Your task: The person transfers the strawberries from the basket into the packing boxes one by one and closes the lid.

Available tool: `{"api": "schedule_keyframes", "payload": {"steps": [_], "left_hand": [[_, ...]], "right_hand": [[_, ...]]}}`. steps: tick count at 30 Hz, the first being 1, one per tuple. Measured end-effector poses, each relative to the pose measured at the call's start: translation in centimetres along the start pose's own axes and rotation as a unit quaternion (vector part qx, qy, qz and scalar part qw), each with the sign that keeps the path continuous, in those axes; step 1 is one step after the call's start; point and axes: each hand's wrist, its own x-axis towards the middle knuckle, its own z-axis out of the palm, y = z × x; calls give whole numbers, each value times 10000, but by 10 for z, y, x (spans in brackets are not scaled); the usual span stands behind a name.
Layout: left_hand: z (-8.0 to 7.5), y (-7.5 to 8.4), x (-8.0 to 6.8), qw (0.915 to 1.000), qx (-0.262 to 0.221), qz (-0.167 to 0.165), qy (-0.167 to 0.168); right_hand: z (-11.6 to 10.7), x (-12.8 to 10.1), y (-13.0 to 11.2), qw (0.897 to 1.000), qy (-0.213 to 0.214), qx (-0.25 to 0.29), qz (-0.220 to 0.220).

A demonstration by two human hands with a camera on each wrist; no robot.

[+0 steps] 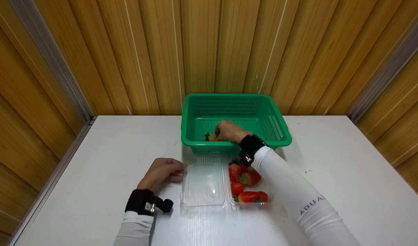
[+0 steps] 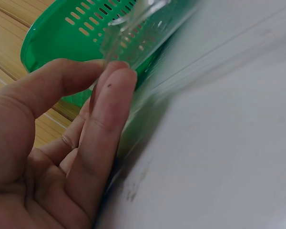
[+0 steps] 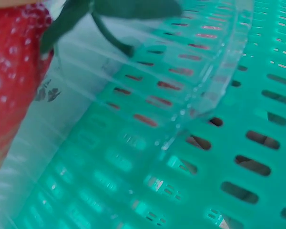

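Note:
A clear plastic clamshell box lies unfolded on the table, its bare lid (image 1: pixel 205 184) to the left. Several red strawberries (image 1: pixel 250 177) sit in its right half. My left hand (image 1: pixel 162 172) pinches the lid's left edge; in the left wrist view, thumb and fingers (image 2: pixel 107 102) meet at the clear plastic (image 2: pixel 148 36). Over the near rim of a green basket (image 1: pixel 236 148), my right hand (image 1: pixel 231 131) reaches down, fingers curled at a leafy strawberry (image 1: pixel 212 137); the rim partly hides them. Close up in the right wrist view is a strawberry (image 3: pixel 14 71) beside the basket's slotted wall (image 3: pixel 205 167).
The basket stands at the back of the white table (image 1: pixel 133 136), close to the wood-patterned wall (image 1: pixel 198 51). Black wrist straps with cameras sit on the left (image 1: pixel 140 202) and right (image 1: pixel 251 147) wrists.

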Motion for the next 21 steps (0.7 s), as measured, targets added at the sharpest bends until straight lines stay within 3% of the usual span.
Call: {"api": "schedule_keyframes", "payload": {"steps": [21], "left_hand": [[0,0,5,10000,14,-28,-54]], "right_hand": [[-12,-7,-3,9994,202,147,-220]]}}
